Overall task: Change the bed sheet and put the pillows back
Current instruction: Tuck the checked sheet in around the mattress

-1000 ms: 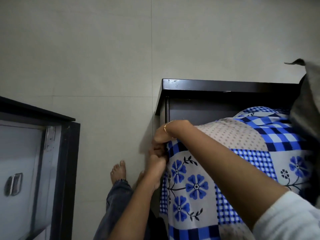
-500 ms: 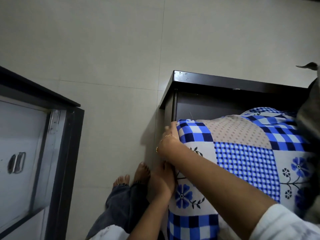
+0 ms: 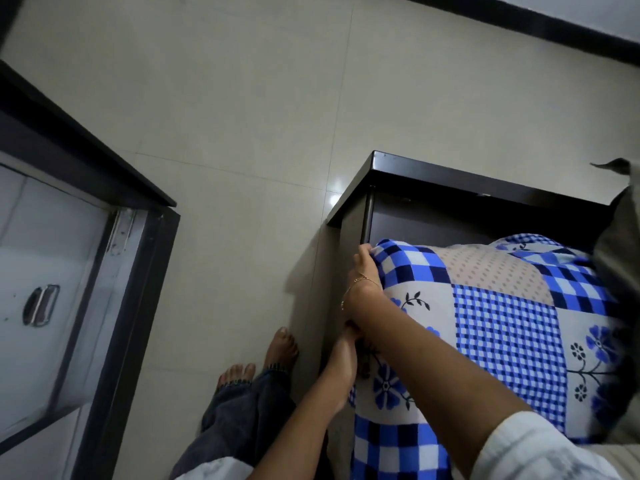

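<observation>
- Bed sheet (image 3: 498,327) — a patchwork print of blue checks, blue flowers and a dotted beige panel, drawn over the mattress corner at the near left end of the bed and hanging down its side.
- Right hand (image 3: 363,271) — at the upper corner of the sheet, fingers (image 3: 362,252) curled round the checked edge and gripping it; a thin gold bracelet (image 3: 356,285) lies across the wrist, and the forearm runs back to a white sleeve (image 3: 540,448) at the lower right.
- Left hand (image 3: 346,355) — lower down the side of the mattress, partly hidden under the right forearm; its fingers are tucked against the sheet edge, but whether they are clamped on the cloth cannot be told.
- Bed frame (image 3: 450,181) — dark wood, its corner rail standing just beyond the sheeted corner.
- Grey cloth (image 3: 620,244) — a dull heap at the right edge, overlapping the sheet.
- Floor (image 3: 242,133) — pale tiles, with two bare feet (image 3: 259,358) and dark trouser legs beside the bed.
- Cabinet (image 3: 69,271) — dark-framed, with a pale door and a recessed handle (image 3: 40,304), well apart from the bed on the left.
</observation>
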